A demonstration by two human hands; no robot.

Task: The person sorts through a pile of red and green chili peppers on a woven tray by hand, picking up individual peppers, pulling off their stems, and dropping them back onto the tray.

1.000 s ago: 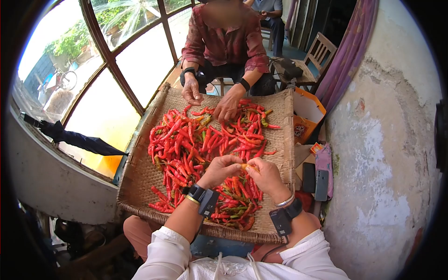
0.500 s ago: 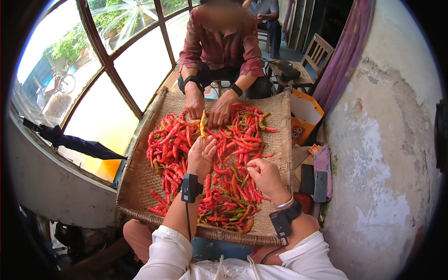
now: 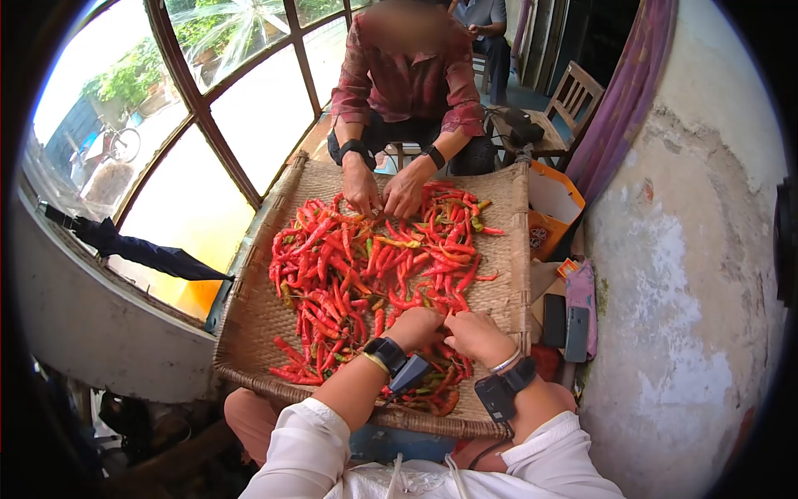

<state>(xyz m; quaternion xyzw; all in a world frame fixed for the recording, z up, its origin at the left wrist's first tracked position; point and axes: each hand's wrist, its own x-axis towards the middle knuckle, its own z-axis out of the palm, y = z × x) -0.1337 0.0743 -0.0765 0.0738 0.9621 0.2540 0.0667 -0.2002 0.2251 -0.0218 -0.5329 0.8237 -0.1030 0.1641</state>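
Note:
Red chili peppers, with some green and yellow ones, lie heaped on a woven bamboo tray before me. My left hand is over the near right part of the heap, back upward, its fingers curled in and mostly hidden. Right beside it, my right hand has its fingers pinched together, the tips meeting the left hand's. Whatever is between the fingertips is too small or covered to make out. A yellow chili pepper rests on the heap's middle.
Across the tray sits another person, both hands at the heap's far edge. A folded umbrella lies by the window on the left. At right are a wooden chair, an orange box, phones and a rough wall.
My left hand has drawn back and right from mid-heap, turned over and closed beside my right hand. The yellow chili near its fingertips is gone from there; one lies on the heap.

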